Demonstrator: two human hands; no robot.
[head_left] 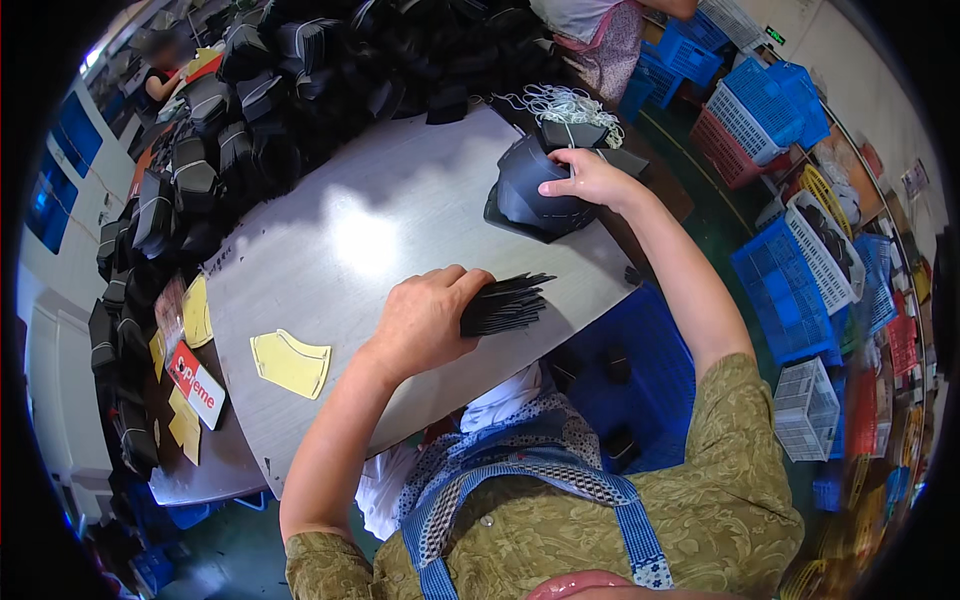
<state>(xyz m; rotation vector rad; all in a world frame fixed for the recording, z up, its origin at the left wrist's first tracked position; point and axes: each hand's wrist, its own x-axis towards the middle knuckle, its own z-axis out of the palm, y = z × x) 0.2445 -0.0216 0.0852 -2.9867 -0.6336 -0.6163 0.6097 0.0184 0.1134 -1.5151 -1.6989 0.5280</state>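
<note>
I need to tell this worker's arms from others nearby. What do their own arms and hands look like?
Both forearms are bare, with no gloves, rings or watch visible on the left hand or the right hand. Short olive-green sleeves with a leafy pattern end above the elbows.

The left hand's (425, 320) fingers are hidden behind the black stack (503, 303); the far person's (160, 60) face is blurred.

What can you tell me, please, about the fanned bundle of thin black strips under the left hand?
The bundle of black strips is a sheaf of thin, flat, dark pieces, fanned out so their pointed ends spread toward the right. It lies flat on the grey table near its front edge. The left hand rests on its left end, fingers curled over it, hiding that end. The material cannot be told for sure; it looks like thin fabric or card.
</note>
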